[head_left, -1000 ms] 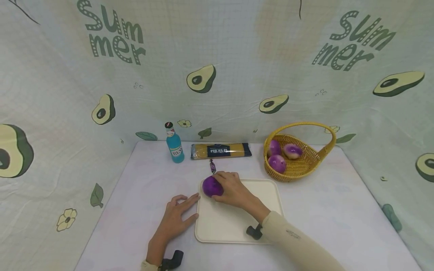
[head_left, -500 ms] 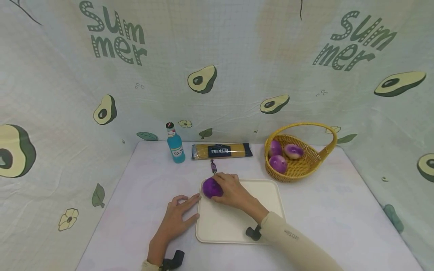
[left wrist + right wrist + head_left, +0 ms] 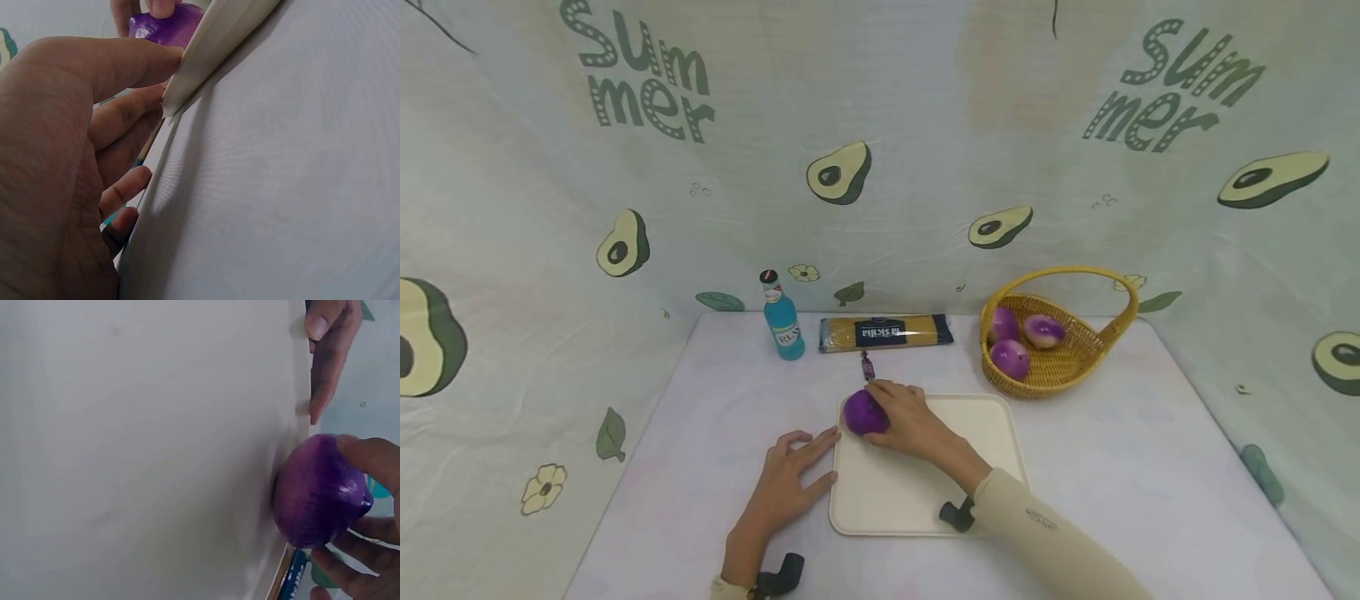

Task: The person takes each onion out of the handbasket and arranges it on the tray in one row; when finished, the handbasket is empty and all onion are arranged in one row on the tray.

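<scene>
In the head view, a cream rectangular tray (image 3: 910, 492) lies in the middle of the table. A glossy purple onion (image 3: 862, 413) with a pointed tip sits at its back left corner. My right hand (image 3: 910, 421) holds this onion from the right, thumb on the near side and fingers over the far side. In the right wrist view, the onion (image 3: 319, 494) rests against the tray's rim, between thumb and spread fingers. My left hand (image 3: 786, 479) lies beside the tray's left edge; its thumb and extended fingertips touch the rim (image 3: 194, 62) in the left wrist view.
A yellow wicker basket (image 3: 1060, 379) holding several purple-and-white onions (image 3: 1011, 359) stands at the back right. Behind the tray lie a wrapped purple candy (image 3: 867, 367) and a spaghetti pack (image 3: 885, 332). A blue bottle (image 3: 784, 325) stands at the back left.
</scene>
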